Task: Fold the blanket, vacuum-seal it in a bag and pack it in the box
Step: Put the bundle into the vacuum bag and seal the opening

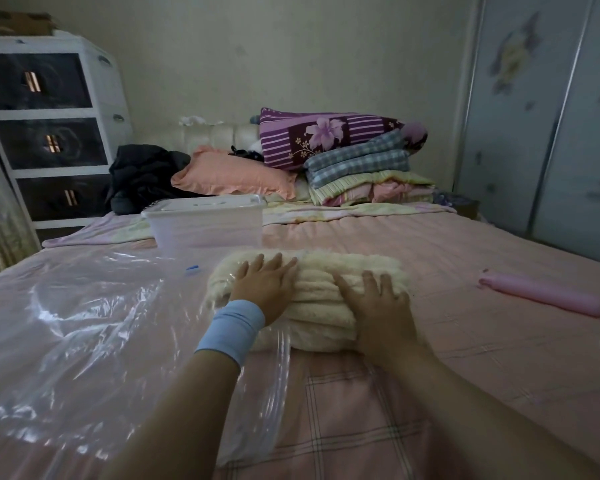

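Head view: left hand and right hand press flat on blanket.

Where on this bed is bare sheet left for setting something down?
Bare sheet lies right of the folded blanket, up to the pink tube, and beyond the blanket, right of the lidded box as far as the quilt stack. The clear bag covers the left side; a pillow and dark clothing crowd the head end.

Both hands press flat on the folded blanket beside the clear bag.
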Tool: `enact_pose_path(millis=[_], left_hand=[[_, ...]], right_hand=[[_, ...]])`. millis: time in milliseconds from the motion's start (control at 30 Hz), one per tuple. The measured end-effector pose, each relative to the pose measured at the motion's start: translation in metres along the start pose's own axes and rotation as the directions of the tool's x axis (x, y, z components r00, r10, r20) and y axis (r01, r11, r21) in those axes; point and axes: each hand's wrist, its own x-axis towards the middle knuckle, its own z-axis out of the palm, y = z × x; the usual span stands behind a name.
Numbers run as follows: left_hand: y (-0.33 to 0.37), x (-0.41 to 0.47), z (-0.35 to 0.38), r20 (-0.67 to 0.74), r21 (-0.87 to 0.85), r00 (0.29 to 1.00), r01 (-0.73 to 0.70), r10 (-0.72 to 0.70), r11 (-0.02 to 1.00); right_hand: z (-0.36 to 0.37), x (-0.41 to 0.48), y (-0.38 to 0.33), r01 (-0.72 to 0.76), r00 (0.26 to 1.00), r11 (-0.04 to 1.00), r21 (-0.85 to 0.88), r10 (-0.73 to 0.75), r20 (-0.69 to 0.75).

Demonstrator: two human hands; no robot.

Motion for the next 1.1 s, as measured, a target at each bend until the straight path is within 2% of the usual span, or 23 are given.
enact_pose_path(millis=[67,133,233,333,367,467,533,567,633,767,833,900,933,1000,1100], left_hand=[[-0.004,-0.002,-0.005,-0.032,-0.015,0.999,-0.030,0.029,0.999],[-0.006,-0.004,-0.009,-0.072,-0.024,0.996,-0.059,0.057,0.998],[-0.004,-0.006,-0.017,-0.148,-0.140,0.987,-0.083,0.062,0.987],[-0.004,-0.009,-0.020,-0.219,-0.312,0.976,-0.077,0.007,0.947],[-0.009,-0.010,-0.020,-0.216,-0.326,0.976,-0.063,-0.009,0.943],[-0.024,-0.013,-0.013,-0.143,-0.276,0.989,-0.008,-0.033,0.961],[-0.030,-0.014,-0.007,-0.085,-0.200,0.996,0.010,-0.027,0.980],[-0.031,-0.014,-0.004,-0.063,-0.168,0.998,0.015,-0.026,0.986],[-0.031,-0.013,-0.003,-0.041,-0.130,0.998,0.034,-0.039,0.991],[-0.022,-0.009,-0.001,-0.020,-0.064,0.998,0.062,-0.064,0.996],[-0.019,-0.008,0.000,-0.015,-0.020,0.998,0.058,-0.059,0.998],[-0.018,-0.008,-0.002,-0.018,-0.050,0.998,0.055,-0.056,0.997],[-0.018,-0.008,-0.004,-0.023,-0.086,0.998,0.049,-0.051,0.995],[-0.015,-0.008,-0.009,-0.054,-0.130,0.998,0.019,-0.026,0.991],[-0.011,-0.011,-0.025,-0.172,-0.146,0.985,-0.032,0.007,0.989]], right_hand=[[0.001,0.009,0.000,0.016,0.997,0.998,0.057,-0.012,-0.077],[-0.007,0.020,-0.006,0.084,0.964,0.991,0.109,-0.054,-0.259],[-0.023,0.038,-0.030,0.137,0.843,0.987,0.083,-0.072,-0.533],[-0.018,0.048,-0.063,0.136,0.746,0.990,0.035,-0.080,-0.662],[-0.009,0.049,-0.076,0.158,0.743,0.987,0.030,-0.099,-0.662],[0.022,0.039,-0.094,0.322,0.848,0.937,0.135,-0.222,-0.481],[0.031,0.037,-0.082,0.446,0.843,0.874,0.195,-0.336,-0.421],[0.034,0.037,-0.073,0.483,0.819,0.852,0.203,-0.357,-0.450],[0.030,0.034,-0.056,0.478,0.820,0.844,0.243,-0.329,-0.469],[0.035,0.030,-0.040,0.341,0.932,0.868,0.362,-0.262,-0.249],[0.046,0.039,-0.038,0.303,0.950,0.833,0.463,-0.230,-0.209],[0.048,0.049,-0.039,0.257,0.965,0.804,0.536,-0.186,-0.184],[0.044,0.052,-0.041,0.244,0.966,0.795,0.556,-0.153,-0.206],[0.030,0.056,-0.051,0.299,0.924,0.768,0.567,-0.084,-0.374],[-0.006,0.063,-0.080,0.408,0.751,0.743,0.531,0.059,-0.658]])
